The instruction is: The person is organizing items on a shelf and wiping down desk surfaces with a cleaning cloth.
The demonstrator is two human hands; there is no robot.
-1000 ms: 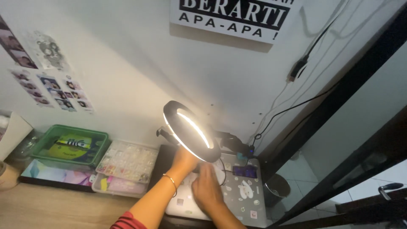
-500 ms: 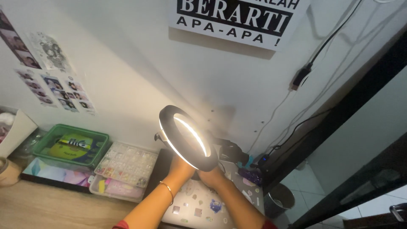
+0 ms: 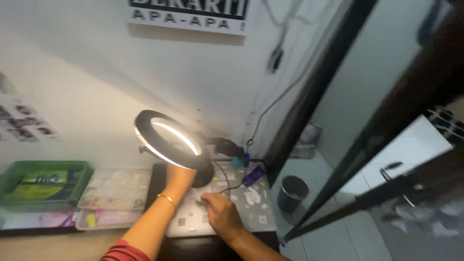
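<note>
A lit ring light [image 3: 168, 145] stands tilted on a black round base [image 3: 203, 176]. My left hand [image 3: 180, 176], a gold bangle on its wrist, reaches up under the ring and holds its stand; the fingers are hidden behind the ring. My right hand [image 3: 220, 212] rests palm down, fingers loosely curled, on a grey lid-like surface covered with stickers [image 3: 251, 203], just in front of the base. Whether the right hand grips anything is not visible.
A green basket [image 3: 43, 181] and clear compartment boxes [image 3: 116, 186] of small items stand at the left against the wall. Cables [image 3: 270, 111] hang down the wall. A small bin [image 3: 292, 191] sits on the floor at the right beside a dark door frame [image 3: 319, 82].
The view has swung to the right and the ring light now sits lower left. My right hand has slid down from near the base onto the stickered surface.
</note>
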